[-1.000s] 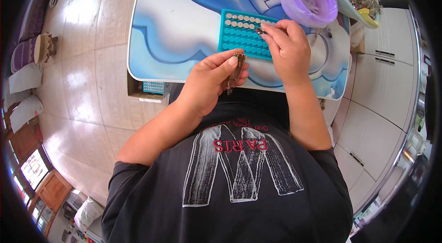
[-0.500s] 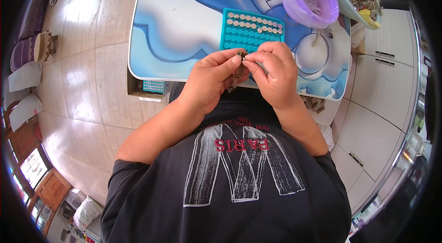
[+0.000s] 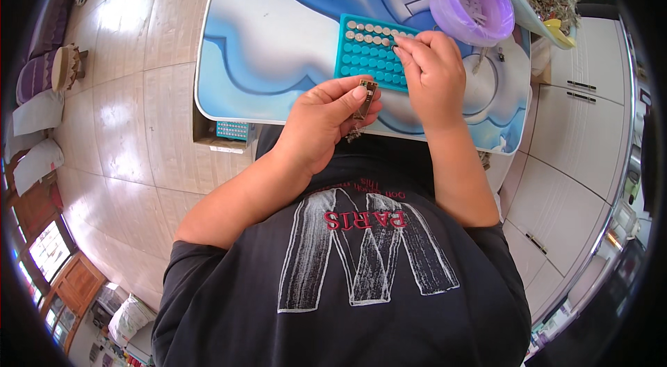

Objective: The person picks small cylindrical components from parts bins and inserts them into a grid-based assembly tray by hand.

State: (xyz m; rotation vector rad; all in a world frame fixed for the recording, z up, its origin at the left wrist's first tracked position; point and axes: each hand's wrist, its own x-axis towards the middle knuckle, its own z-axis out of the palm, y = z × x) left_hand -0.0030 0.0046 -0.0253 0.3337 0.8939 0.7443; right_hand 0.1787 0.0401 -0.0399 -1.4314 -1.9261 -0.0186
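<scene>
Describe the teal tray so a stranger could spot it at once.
On the blue and white table, look just beyond the right hand. The teal tray lies flat there, gridded with round pockets, unlike the round purple bowl beside it.

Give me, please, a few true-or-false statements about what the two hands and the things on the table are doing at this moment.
1. The left hand holds a small brown board-like part between thumb and fingers. True.
2. The right hand rests inside the purple bowl. False: its fingertips are at the teal tray, and the bowl stands apart, further back on the table.
3. The teal tray has small silver discs in its far rows. True.
4. The teal tray lies on the tiled floor. False: it lies on the blue and white table.
5. Both hands grip the same part. False: only the left hand holds it; the right reaches to the tray.
</scene>
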